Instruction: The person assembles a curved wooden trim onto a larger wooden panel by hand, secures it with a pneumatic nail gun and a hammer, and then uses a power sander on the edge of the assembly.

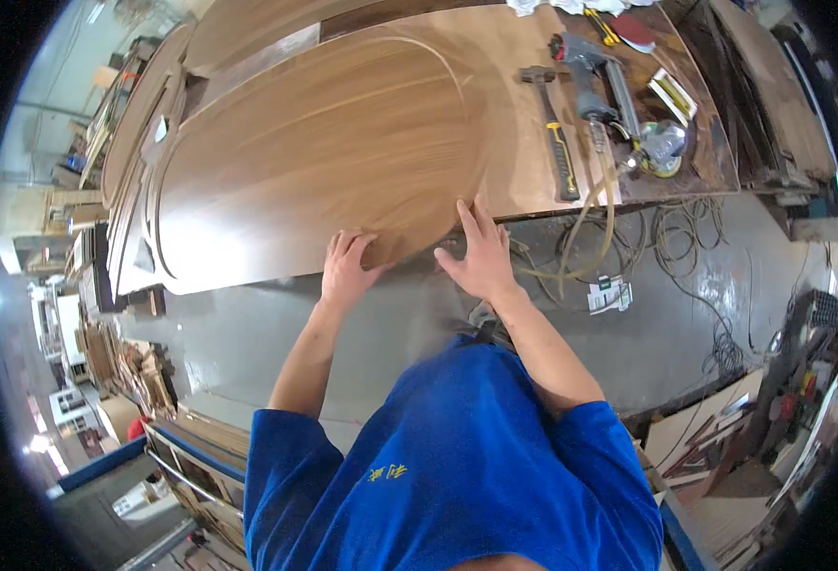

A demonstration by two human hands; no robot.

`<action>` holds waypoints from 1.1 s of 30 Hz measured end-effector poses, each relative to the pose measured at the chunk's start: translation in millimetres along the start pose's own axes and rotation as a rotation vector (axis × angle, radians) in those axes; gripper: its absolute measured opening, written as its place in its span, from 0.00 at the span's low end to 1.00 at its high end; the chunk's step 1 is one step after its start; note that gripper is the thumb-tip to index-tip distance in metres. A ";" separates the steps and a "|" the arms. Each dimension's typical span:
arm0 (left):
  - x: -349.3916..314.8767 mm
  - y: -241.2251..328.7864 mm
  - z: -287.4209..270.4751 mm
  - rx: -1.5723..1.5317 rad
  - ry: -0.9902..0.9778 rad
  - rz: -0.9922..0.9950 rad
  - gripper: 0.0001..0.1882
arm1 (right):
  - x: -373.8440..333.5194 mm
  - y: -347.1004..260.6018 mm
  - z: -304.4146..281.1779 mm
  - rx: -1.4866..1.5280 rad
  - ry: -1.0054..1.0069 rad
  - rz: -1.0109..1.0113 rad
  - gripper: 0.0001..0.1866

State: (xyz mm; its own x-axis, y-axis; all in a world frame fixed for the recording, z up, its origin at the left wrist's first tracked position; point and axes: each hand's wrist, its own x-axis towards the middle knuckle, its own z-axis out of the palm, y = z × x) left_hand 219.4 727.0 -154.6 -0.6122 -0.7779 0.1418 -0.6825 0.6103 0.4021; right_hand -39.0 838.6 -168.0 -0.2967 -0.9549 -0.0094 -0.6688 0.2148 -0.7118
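Observation:
A large brown wooden panel (314, 143) with a rounded right end lies on the workbench in front of me. My left hand (346, 269) rests at its near edge, fingertips spread on the top face and thumb apart. Farther right, my right hand (483, 255) touches the curved rim near the corner. Its fingers are stretched out and the thumb is held away from them. Neither hand is closed round anything. The underside of the panel is hidden.
Right of the panel lie a hammer (558, 143), a grey nail gun (585, 81) and a red sanding disc (633, 33). An air hose (571, 247) hangs off the bench edge to coils on the floor (381, 333). Stacked boards (128, 362) stand at left.

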 end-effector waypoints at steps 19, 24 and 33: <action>5.3 4.4 -18.7 0.002 -0.105 -0.079 0.28 | 13.7 19.0 -17.6 0.229 -0.093 -0.066 0.37; 20.9 10.9 -24.3 0.053 -0.211 -0.075 0.29 | 14.1 24.2 -24.0 0.266 -0.096 -0.018 0.36; 154.1 61.2 24.4 -0.151 -0.270 -0.195 0.34 | 18.6 11.6 -42.9 0.156 -0.096 -0.039 0.36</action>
State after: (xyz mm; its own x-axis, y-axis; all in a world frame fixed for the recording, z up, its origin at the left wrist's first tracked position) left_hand 73.5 648.1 -130.2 -0.5737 -0.7976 -0.1862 -0.7423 0.4102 0.5298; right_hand -81.6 832.1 -146.3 -0.2009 -0.9787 -0.0415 -0.5627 0.1500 -0.8129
